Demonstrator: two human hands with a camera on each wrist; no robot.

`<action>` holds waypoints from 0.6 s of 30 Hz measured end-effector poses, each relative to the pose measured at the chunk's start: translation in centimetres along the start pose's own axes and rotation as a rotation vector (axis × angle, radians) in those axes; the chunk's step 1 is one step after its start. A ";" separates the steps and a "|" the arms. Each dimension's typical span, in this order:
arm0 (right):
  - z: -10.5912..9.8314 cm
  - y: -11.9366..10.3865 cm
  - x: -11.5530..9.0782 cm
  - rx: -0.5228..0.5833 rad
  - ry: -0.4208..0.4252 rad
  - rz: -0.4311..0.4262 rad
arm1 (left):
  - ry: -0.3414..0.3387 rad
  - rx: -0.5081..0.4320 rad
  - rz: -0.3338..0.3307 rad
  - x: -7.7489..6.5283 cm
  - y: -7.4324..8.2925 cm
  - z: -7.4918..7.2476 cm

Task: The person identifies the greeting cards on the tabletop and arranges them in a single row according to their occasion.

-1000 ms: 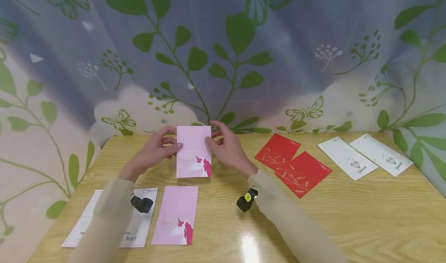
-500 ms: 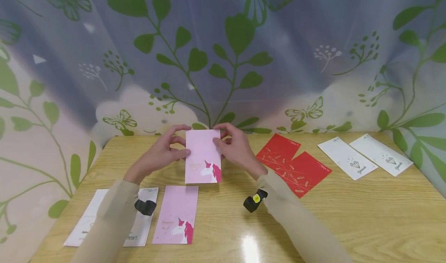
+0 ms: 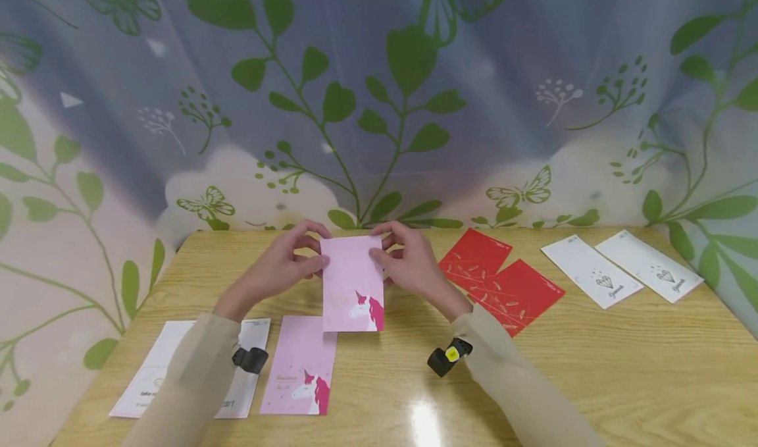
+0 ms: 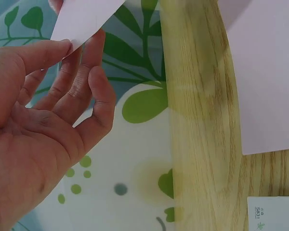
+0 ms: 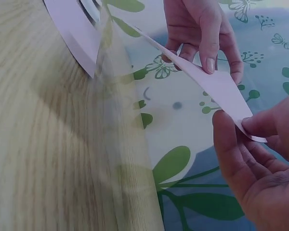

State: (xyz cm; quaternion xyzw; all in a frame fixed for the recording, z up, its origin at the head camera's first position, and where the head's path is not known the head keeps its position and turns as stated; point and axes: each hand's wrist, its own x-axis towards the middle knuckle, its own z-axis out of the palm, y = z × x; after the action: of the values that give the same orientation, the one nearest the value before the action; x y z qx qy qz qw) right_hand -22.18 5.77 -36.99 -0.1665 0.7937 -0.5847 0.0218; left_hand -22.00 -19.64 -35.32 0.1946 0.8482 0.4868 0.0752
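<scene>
A pink unicorn card (image 3: 353, 282) is held up in front of me, its lower left corner overlapping a second pink unicorn card (image 3: 296, 368) on the table. My left hand (image 3: 281, 262) pinches its left edge near the top, thumb in front and fingers behind. On the opposite edge my right hand (image 3: 411, 262) grips it the same way. In the left wrist view the thumb and fingers of the left hand (image 4: 53, 106) meet at the card's corner (image 4: 82, 24). The right wrist view shows the card (image 5: 207, 84) edge-on between both hands.
At the left, white cards (image 3: 249, 368) lie partly under my left sleeve. Two red cards (image 3: 515, 295) overlap right of centre, and two white diamond-print cards (image 3: 592, 269) lie farther right. A patterned curtain (image 3: 379, 105) hangs behind the wooden table (image 3: 622, 368).
Both hands have moved right and toward me with the pink card. Its lower edge now overlaps the top of the pink card on the table. The other cards stay put.
</scene>
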 end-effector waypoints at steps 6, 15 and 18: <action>-0.6 0.0 -0.9 0.020 -0.042 0.029 | -0.030 -0.016 0.002 -0.2 0.4 0.7; -1.6 -0.1 -2.5 -0.025 -0.123 0.040 | -0.088 0.103 0.053 -0.5 0.8 1.5; -1.8 0.1 -2.9 -0.050 -0.151 0.052 | -0.130 0.122 0.064 -0.6 0.8 1.8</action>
State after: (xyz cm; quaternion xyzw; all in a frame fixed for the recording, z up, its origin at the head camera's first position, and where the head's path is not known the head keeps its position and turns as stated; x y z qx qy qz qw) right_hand -19.87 8.28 -37.00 -0.1900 0.8083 -0.5496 0.0923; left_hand -20.66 -18.14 -35.59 0.2569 0.8629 0.4230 0.1023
